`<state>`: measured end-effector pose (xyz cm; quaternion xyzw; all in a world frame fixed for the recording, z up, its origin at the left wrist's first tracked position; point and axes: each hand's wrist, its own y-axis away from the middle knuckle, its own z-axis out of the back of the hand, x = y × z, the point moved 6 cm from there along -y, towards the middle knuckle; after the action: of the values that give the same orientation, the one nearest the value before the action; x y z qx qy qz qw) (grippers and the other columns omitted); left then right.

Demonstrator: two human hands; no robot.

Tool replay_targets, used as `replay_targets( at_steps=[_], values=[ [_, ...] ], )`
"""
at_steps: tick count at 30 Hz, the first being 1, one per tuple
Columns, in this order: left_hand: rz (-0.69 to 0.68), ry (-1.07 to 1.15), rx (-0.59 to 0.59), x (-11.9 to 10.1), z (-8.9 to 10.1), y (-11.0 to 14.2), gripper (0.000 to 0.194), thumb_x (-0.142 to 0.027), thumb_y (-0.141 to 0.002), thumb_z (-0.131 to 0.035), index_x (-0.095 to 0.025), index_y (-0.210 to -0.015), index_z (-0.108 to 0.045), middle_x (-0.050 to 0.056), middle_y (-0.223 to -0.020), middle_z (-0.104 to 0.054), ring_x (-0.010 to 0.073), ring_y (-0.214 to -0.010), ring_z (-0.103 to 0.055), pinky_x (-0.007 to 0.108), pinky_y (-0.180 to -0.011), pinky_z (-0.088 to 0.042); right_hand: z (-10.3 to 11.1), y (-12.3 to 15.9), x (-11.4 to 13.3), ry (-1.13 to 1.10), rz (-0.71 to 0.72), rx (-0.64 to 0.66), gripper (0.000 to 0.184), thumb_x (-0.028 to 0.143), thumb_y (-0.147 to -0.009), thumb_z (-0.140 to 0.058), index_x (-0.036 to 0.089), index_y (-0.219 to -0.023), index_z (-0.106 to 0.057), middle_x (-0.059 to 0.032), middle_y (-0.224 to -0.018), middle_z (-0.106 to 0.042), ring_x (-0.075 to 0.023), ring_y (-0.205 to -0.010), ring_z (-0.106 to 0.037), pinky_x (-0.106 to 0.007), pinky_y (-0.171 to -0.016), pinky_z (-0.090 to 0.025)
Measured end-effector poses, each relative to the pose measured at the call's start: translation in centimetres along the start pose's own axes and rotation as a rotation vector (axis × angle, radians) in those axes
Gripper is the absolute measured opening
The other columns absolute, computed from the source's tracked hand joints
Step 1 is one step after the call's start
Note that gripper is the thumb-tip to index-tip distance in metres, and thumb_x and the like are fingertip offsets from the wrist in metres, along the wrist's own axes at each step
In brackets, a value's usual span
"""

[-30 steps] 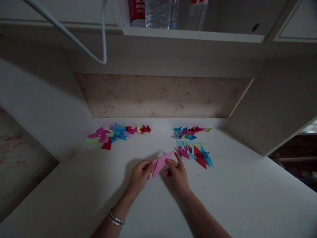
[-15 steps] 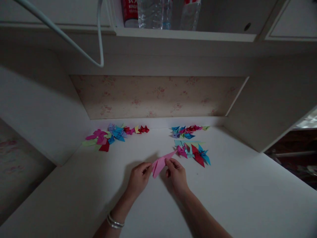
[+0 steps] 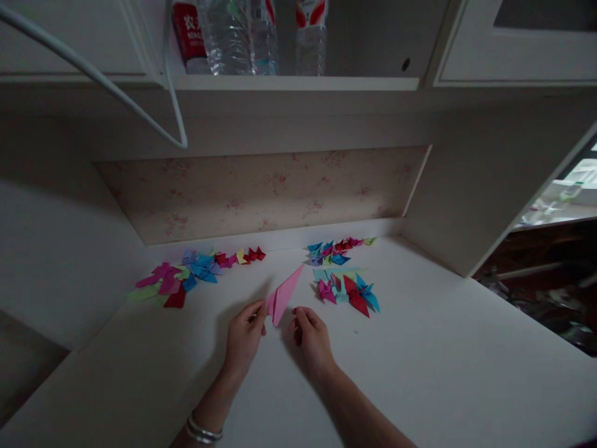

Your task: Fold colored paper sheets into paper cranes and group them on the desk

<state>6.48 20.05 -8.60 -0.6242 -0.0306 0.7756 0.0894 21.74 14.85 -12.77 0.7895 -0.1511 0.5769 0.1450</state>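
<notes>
My left hand (image 3: 246,331) pinches the lower left end of a folded piece of pink paper (image 3: 285,294), which slants up to a sharp point at the right. My right hand (image 3: 311,335) is beside the paper, apart from it, its fingers curled with thumb and forefinger close together; I see nothing between them. Folded paper pieces in red, blue and magenta (image 3: 357,297) lie just beyond my right hand. Behind them is another cluster of small folded papers (image 3: 333,251).
On the left of the white table (image 3: 420,373) lies a colourful pile of folded papers (image 3: 172,281), with a row of small ones (image 3: 240,256) trailing right. A shelf above holds plastic bottles (image 3: 311,43) and a red container (image 3: 190,34). A white cable (image 3: 116,93) hangs at upper left.
My right hand has let go of the pink paper and drawn back a little. My left hand still holds it, its point now tilted more upward. The camera view has turned right.
</notes>
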Motion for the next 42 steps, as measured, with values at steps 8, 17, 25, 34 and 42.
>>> replay_targets(
  at_steps=[8, 17, 25, 34, 42],
  values=[
    [-0.129, 0.012, 0.298, -5.2, -9.3, -7.3, 0.031, -0.04, -0.076, -0.061, -0.014, -0.091, -0.069, 0.004, -0.071, -0.069, 0.0093, -0.044, -0.049, 0.02, -0.04, -0.035, -1.4, 0.7, -0.6, 0.381, 0.093, 0.157, 0.036, 0.047, -0.089, -0.044, 0.019, -0.076, -0.063, 0.0018, -0.056, -0.056, -0.0114, -0.05, -0.048, -0.021, -0.048, -0.034],
    [-0.294, -0.3, 0.431, -6.0, -21.7, -13.1, 0.019, -0.023, -0.077, -0.06, -0.014, -0.085, -0.074, 0.009, -0.082, -0.074, 0.0179, -0.074, -0.067, 0.024, -0.065, -0.047, -1.8, 0.7, -0.1, 0.609, 0.164, 0.183, 0.027, 0.025, -0.088, -0.044, 0.02, -0.072, -0.065, 0.0003, -0.063, -0.064, -0.0131, -0.057, -0.056, -0.02, -0.051, -0.034],
    [-0.374, -0.511, 0.531, -5.8, -28.0, -14.0, 0.02, -0.023, -0.076, -0.057, -0.018, -0.085, -0.075, 0.006, -0.089, -0.075, 0.0179, -0.084, -0.066, 0.026, -0.079, -0.046, -1.8, 1.0, -0.3, 0.715, 0.143, 0.235, 0.024, 0.015, -0.083, -0.047, 0.018, -0.081, -0.071, -0.0029, -0.083, -0.073, -0.0159, -0.074, -0.066, -0.02, -0.057, -0.038],
    [-0.354, -0.657, 0.629, -4.3, -30.1, -13.8, 0.022, -0.024, -0.074, -0.058, -0.015, -0.085, -0.075, 0.01, -0.091, -0.074, 0.0216, -0.085, -0.065, 0.029, -0.08, -0.047, -2.3, 1.1, 0.5, 0.748, 0.275, 0.285, 0.022, 0.019, -0.083, -0.052, 0.022, -0.087, -0.074, -0.0013, -0.089, -0.075, -0.0166, -0.078, -0.069, -0.02, -0.06, -0.041],
    [-0.325, -0.64, 0.666, -4.0, -29.2, -14.2, 0.021, -0.017, -0.065, -0.062, -0.014, -0.081, -0.075, 0.01, -0.086, -0.074, 0.0224, -0.08, -0.065, 0.029, -0.075, -0.046, -2.1, 1.0, 0.4, 0.804, 0.185, 0.265, 0.022, 0.02, -0.084, -0.05, 0.019, -0.081, -0.072, -0.0032, -0.084, -0.074, -0.0172, -0.076, -0.068, -0.021, -0.058, -0.039]
  ],
)
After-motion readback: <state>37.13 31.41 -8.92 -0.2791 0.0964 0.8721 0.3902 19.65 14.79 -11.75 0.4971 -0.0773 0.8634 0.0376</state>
